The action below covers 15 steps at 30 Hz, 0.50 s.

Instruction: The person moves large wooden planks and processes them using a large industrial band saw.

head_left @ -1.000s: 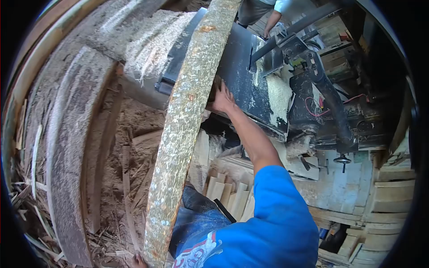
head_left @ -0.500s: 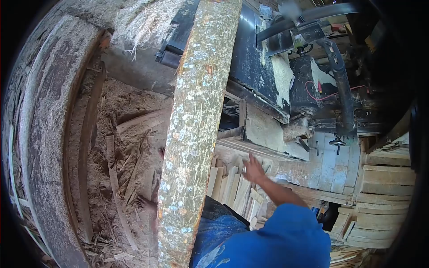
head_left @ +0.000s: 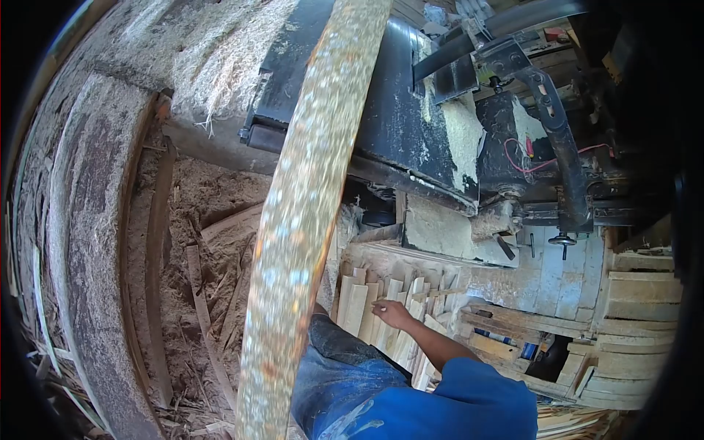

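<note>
Brown, dust-coated timber (head_left: 92,220) takes up the left side of my view, with sawdust and broken splinters strewn between it and the bark slab (head_left: 297,213). That long bark slab, mottled white and grey and smeared by blur, slants from the top middle down to the bottom edge, crossing in front of the dark metal table (head_left: 392,110). Pale sawdust lies in a drift along the right part of that table. My blue shirt (head_left: 469,396) fills the bottom, with jeans (head_left: 330,367) beside it, close to the slab's right edge. Off to the right are pale boards (head_left: 638,315) in a stack, and nearer me stand narrow wood slats (head_left: 356,312), packed side by side. Beyond the table's right edge, a black metal arm (head_left: 561,139) bends down toward the floor. My right hand (head_left: 394,314) is over those slats, apart from the slab, grasping nothing, its fingers loosely bent; I cannot tell whether the fingertips brush the wood. How my left hand is set I cannot tell, since it is out of sight. Smaller still are a handwheel (head_left: 562,240) below the metal arm and a thin pinkish-red cord (head_left: 522,171) looping left of it.
</note>
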### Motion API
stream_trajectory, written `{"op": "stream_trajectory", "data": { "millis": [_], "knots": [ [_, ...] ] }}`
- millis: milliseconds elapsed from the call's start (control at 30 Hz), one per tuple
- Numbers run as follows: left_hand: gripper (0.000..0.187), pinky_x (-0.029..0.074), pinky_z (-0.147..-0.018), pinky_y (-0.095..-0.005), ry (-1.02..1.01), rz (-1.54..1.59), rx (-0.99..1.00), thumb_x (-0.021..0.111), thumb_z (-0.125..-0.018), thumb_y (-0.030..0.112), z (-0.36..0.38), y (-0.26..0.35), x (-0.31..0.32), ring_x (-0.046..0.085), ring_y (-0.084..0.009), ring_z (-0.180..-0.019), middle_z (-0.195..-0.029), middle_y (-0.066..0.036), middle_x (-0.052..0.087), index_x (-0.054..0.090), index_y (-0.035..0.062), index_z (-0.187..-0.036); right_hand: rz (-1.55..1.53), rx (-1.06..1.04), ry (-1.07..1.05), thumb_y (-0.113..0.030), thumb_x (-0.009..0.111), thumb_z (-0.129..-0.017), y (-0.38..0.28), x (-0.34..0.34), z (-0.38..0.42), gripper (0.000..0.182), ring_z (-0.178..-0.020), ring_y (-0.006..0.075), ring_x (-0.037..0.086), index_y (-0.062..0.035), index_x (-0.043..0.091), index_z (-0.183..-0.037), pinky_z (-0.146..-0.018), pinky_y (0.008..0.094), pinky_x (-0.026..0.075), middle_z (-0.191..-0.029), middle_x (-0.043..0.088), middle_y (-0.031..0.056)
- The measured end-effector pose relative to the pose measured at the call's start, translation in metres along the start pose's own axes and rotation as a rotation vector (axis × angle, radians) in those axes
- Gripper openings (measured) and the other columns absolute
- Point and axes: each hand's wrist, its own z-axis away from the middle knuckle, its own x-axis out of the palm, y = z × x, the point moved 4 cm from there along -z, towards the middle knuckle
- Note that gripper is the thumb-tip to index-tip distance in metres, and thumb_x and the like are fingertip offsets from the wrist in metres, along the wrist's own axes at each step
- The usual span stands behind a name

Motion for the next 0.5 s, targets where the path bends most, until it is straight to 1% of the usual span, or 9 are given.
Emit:
{"op": "stream_trajectory", "data": {
  "millis": [33,100,133,167,233,300,367,433,500],
  "knots": [
    [0.051,0.037,-0.091,-0.0433,0.034,0.178,0.014,0.033,-0.092,0.028,0.008,0.061,-0.033,0.05,-0.0412,-0.098,-0.102,-0.031,0.053,0.026,0.0064,-0.138,-0.034,-0.005,0.037,-0.041,0.053,-0.084,0.002,-0.006,-0.005,0.043,-0.096,0.0293,0.06,-0.0086,0.06,-0.112,-0.088,0.0333,0.045,-0.107,0.061,0.0147],
    [0.059,0.034,-0.091,-0.0482,-0.061,0.315,-0.039,0.047,-0.086,0.032,-0.001,0.129,-0.066,0.046,-0.0411,-0.102,-0.108,-0.029,0.049,0.029,0.0076,-0.136,-0.071,-0.009,0.059,-0.041,0.053,-0.083,0.005,-0.007,-0.013,0.043,-0.097,0.029,0.06,-0.0086,0.061,-0.111,-0.088,0.0332,0.045,-0.108,0.061,0.0144],
    [0.053,0.037,-0.086,-0.0412,-0.065,0.518,0.072,0.038,-0.089,0.043,0.002,0.173,-0.088,0.05,-0.0318,-0.096,-0.1,-0.022,0.054,0.041,0.0005,-0.12,-0.076,0.018,0.047,-0.041,0.053,-0.083,0.006,-0.006,-0.017,0.043,-0.099,0.0285,0.059,-0.0085,0.061,-0.111,-0.088,0.0329,0.045,-0.109,0.061,0.014],
    [0.068,0.04,-0.082,-0.0342,-0.068,0.728,0.183,0.029,-0.092,0.055,0.008,0.213,-0.106,0.054,-0.0226,-0.089,-0.091,-0.015,0.059,0.054,-0.0066,-0.104,-0.075,0.043,0.036,-0.04,0.053,-0.083,0.006,-0.007,-0.02,0.043,-0.1,0.0279,0.058,-0.0085,0.061,-0.11,-0.088,0.0326,0.044,-0.11,0.06,0.0137],
    [0.073,0.038,-0.088,-0.0378,-0.007,0.881,0.381,0.022,-0.09,0.061,0.001,0.268,-0.123,0.052,-0.0263,-0.097,-0.106,-0.019,0.056,0.051,-0.0026,-0.113,-0.063,0.019,0.013,-0.042,0.052,-0.083,-0.004,-0.009,-0.019,0.046,-0.099,0.0289,0.059,-0.0068,0.06,-0.11,-0.087,0.0338,0.045,-0.106,0.062,0.0154],
    [0.068,0.035,-0.093,-0.0399,0.037,1.084,0.565,0.024,-0.091,0.057,0.016,0.327,-0.154,0.05,-0.0255,-0.104,-0.117,-0.019,0.052,0.049,-0.0003,-0.118,-0.08,-0.007,-0.038,-0.043,0.052,-0.083,-0.017,-0.005,-0.017,0.046,-0.099,0.029,0.059,-0.0068,0.06,-0.111,-0.087,0.0336,0.045,-0.106,0.062,0.0156],
    [0.061,0.036,-0.095,-0.0399,0.268,0.991,0.746,0.028,-0.092,0.052,0.011,0.347,-0.181,0.051,-0.0247,-0.103,-0.117,-0.018,0.054,0.047,0.0016,-0.122,-0.127,-0.023,-0.052,-0.042,0.052,-0.083,-0.028,-0.006,-0.014,0.046,-0.1,0.0288,0.058,-0.0067,0.06,-0.111,-0.087,0.0335,0.044,-0.107,0.061,0.0157],
    [0.06,0.036,-0.094,-0.0387,0.303,0.994,0.712,0.032,-0.092,0.051,0.004,0.337,-0.196,0.052,-0.0237,-0.102,-0.115,-0.017,0.055,0.047,0.0018,-0.123,-0.162,-0.037,-0.048,-0.042,0.052,-0.084,-0.038,-0.013,-0.012,0.045,-0.101,0.0286,0.058,-0.0067,0.06,-0.111,-0.087,0.0334,0.044,-0.108,0.061,0.0158],
    [0.058,0.037,-0.094,-0.0376,0.329,1.008,0.674,0.035,-0.092,0.049,-0.008,0.32,-0.2,0.052,-0.0227,-0.101,-0.112,-0.016,0.056,0.047,0.002,-0.123,-0.192,0.029,-0.091,-0.041,0.052,-0.084,-0.04,-0.015,-0.009,0.044,-0.102,0.0275,0.058,-0.0065,0.06,-0.111,-0.087,0.0332,0.044,-0.11,0.06,0.0155]
  ]
}}
